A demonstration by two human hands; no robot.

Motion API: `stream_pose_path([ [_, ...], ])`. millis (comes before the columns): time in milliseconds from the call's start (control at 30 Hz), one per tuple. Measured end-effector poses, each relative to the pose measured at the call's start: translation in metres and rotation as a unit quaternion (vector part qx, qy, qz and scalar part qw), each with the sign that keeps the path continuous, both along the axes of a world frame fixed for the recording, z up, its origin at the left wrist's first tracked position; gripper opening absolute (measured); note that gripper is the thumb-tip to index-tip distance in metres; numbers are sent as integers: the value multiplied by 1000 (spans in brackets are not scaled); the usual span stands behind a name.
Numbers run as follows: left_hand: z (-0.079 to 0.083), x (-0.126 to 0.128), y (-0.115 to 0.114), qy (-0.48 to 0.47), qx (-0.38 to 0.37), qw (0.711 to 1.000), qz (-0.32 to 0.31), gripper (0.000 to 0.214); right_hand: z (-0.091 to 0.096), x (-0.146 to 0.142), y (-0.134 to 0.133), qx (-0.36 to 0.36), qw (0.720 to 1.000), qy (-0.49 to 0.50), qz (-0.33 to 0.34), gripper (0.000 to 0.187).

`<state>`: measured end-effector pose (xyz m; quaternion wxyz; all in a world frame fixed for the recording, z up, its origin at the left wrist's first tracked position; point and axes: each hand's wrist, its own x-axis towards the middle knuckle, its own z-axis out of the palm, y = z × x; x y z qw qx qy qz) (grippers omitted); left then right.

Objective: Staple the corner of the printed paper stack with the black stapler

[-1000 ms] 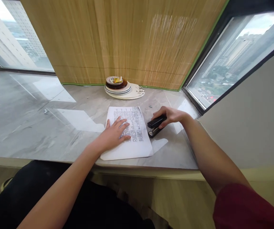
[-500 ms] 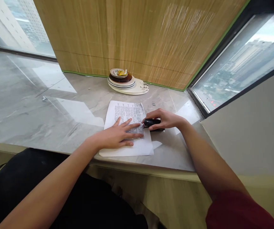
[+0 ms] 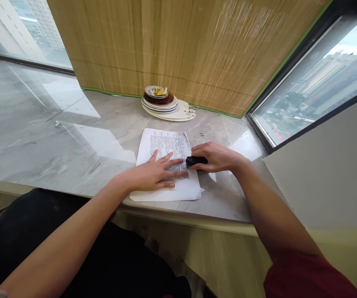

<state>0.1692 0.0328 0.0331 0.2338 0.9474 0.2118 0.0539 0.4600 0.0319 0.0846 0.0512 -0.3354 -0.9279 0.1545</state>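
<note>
Printed sheets of paper point(image 3: 166, 142) lie on the grey marble sill in front of me, their edges nearly lined up. My left hand point(image 3: 156, 174) rests flat on the print with its fingers spread. At the right edge of the sheets, my right hand point(image 3: 214, 157) is closed around a black stapler point(image 3: 195, 161). The stapler's front end sits over the paper's edge, close to my left fingertips. Its rear and base are mostly hidden by my right hand.
Behind the paper stands a stack of plates point(image 3: 160, 107) with a small yellow packet point(image 3: 160, 91) on top. A few staple-like bits point(image 3: 201, 134) lie right of the sheets. A bamboo blind point(image 3: 166, 45) hangs at the back, and a grey wall point(image 3: 330, 165) closes the right side.
My right hand has wrapped further over the stapler, which looks pressed lower and more level on the paper's edge. My left hand has stayed flat on the sheets. The view shifted slightly.
</note>
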Motion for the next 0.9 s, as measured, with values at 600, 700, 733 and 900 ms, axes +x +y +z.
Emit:
stream_pose_path([
  [600, -5, -2, 3, 35, 77, 996, -39, 51, 4, -3, 0, -20, 1000, -15, 13, 29],
  [700, -6, -3, 3, 31, 77, 996, -43, 51, 6, -5, -1, -15, 1000, -26, 5, 28],
  [733, -7, -3, 4, 31, 78, 995, -44, 51, 6, -5, -1, -14, 1000, -28, 3, 28],
  [900, -6, -3, 4, 35, 81, 995, -44, 50, 4, -5, -2, -8, 999, -39, -7, 29],
])
